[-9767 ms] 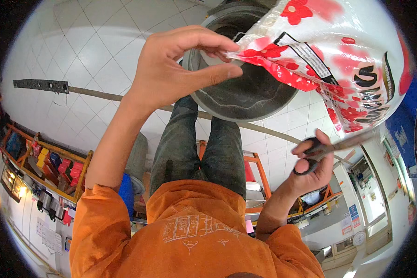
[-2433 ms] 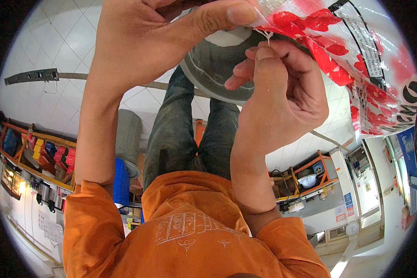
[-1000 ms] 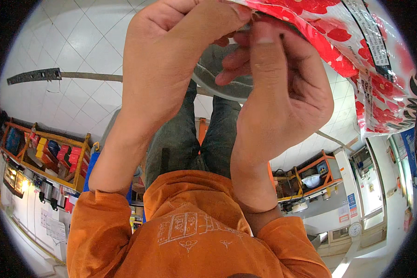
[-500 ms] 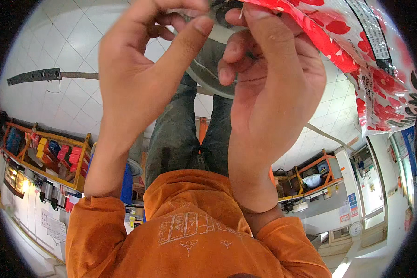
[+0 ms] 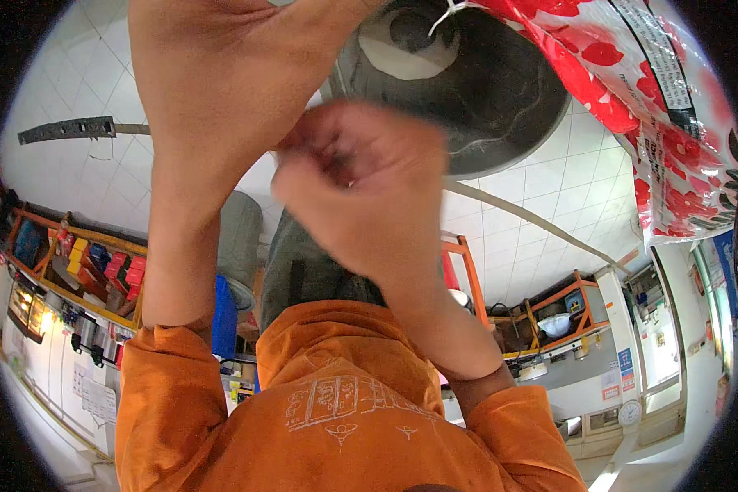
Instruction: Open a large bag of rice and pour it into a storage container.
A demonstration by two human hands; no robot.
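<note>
One red-and-white bag (image 5: 672, 107) fills two o'clock, a dark tub (image 5: 508, 135) one, the left hand (image 5: 230, 78) eleven, its grip out of view, while the curled right hand (image 5: 369, 189), contents unclear, has left the bag toward twelve, apparently pausing work at the dangling white string (image 5: 436, 22).

This looks like a business's working room, perhaps a commercial kitchen or a shop's back room; which of these cannot be told. A white tiled floor (image 5: 82, 90) at 10 o'clock, a big dark grey tub (image 5: 508, 98) at 1 o'clock and an orange rack (image 5: 98, 309) of red and yellow boxes (image 5: 136, 269) at 9 o'clock speak for it. So do posted papers (image 5: 98, 400) at 8 o'clock and a round wall clock (image 5: 630, 412) at 4 o'clock.
</note>
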